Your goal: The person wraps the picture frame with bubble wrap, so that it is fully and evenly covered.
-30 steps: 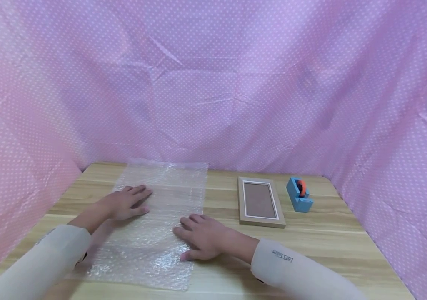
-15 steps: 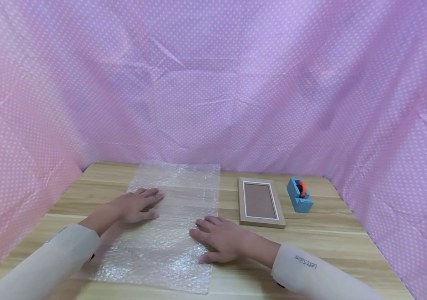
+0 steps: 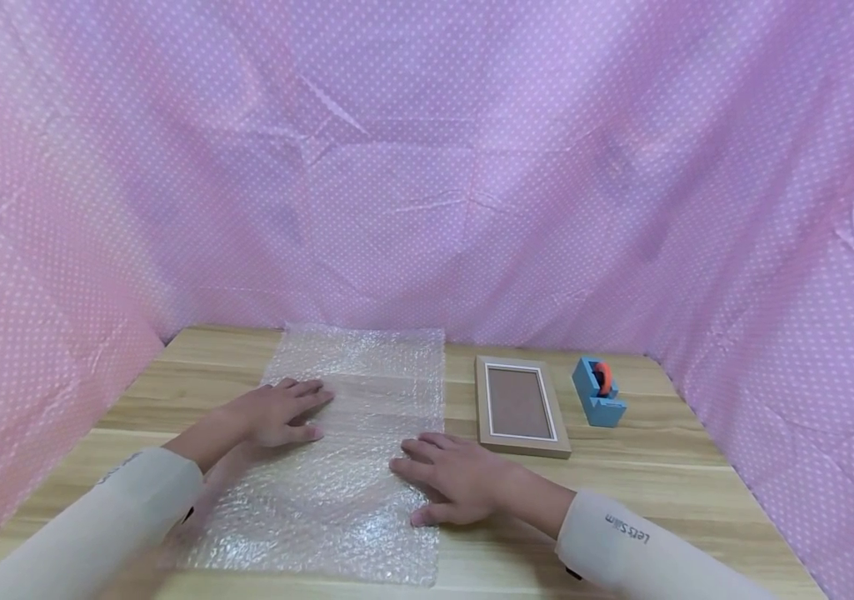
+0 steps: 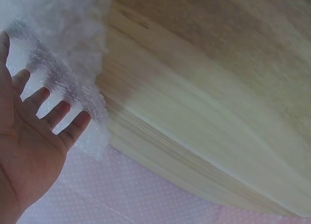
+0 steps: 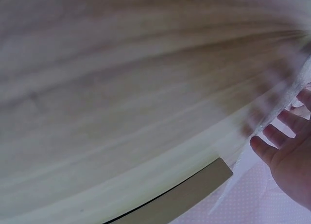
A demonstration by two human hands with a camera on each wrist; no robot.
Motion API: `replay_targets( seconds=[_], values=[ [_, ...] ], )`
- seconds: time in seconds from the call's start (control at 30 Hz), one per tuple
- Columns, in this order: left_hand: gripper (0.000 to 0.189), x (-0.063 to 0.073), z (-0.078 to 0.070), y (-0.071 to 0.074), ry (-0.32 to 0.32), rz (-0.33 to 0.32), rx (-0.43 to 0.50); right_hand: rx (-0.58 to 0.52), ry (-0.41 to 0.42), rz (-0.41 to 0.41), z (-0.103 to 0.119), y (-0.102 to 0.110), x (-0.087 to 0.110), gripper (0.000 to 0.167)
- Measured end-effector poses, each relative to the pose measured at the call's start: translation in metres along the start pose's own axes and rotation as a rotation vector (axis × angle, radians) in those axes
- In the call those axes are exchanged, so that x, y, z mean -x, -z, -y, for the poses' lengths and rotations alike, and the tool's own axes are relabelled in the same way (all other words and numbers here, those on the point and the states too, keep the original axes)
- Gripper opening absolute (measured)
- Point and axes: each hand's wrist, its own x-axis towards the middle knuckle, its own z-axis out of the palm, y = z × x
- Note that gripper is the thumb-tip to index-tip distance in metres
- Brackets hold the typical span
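A clear sheet of bubble wrap (image 3: 359, 367) lies flat on the wooden table, reaching from its back edge toward the front. My left hand (image 3: 277, 414) rests on the sheet's left side, fingers spread. On the right edge my right hand (image 3: 460, 479) touches the sheet with its fingers extended. The left wrist view shows the left hand (image 4: 34, 141) with straight fingers against the bubble wrap (image 4: 73, 78). In the right wrist view the right hand (image 5: 289, 151) is partly cut off, its fingertips at the sheet's edge.
A wooden picture frame (image 3: 520, 406) with a white inner border lies right of the bubble wrap. Beyond it stands a blue tape dispenser (image 3: 599, 392) with an orange roll core. Pink dotted cloth (image 3: 427, 208) hangs behind and beside the table (image 3: 651, 475).
Both hands have moved to the right, and the bubble wrap has slid right with them, nearer the picture frame. The frame and tape dispenser have stayed in place.
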Motion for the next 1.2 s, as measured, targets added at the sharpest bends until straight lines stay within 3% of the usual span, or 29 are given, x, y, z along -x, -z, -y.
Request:
replay_targets(
  seconds=[0.23,0.6,0.97,1.2],
  values=[
    [0.08,-0.001,0.002,-0.001,-0.004,0.001,-0.001,-0.038,-0.001,0.013,-0.001,0.002,0.001,0.077],
    [0.068,0.002,0.005,0.005,-0.1,-0.106,-0.048,-0.133,-0.025,0.002,-0.011,0.004,0.0,0.075],
    [0.071,0.008,0.014,0.001,-0.14,-0.174,-0.071,-0.055,-0.101,0.017,-0.013,0.012,-0.01,0.09],
    [0.058,0.014,0.02,0.001,-0.193,-0.222,-0.048,0.0,-0.137,-0.038,-0.016,0.012,-0.018,0.082]
  ],
)
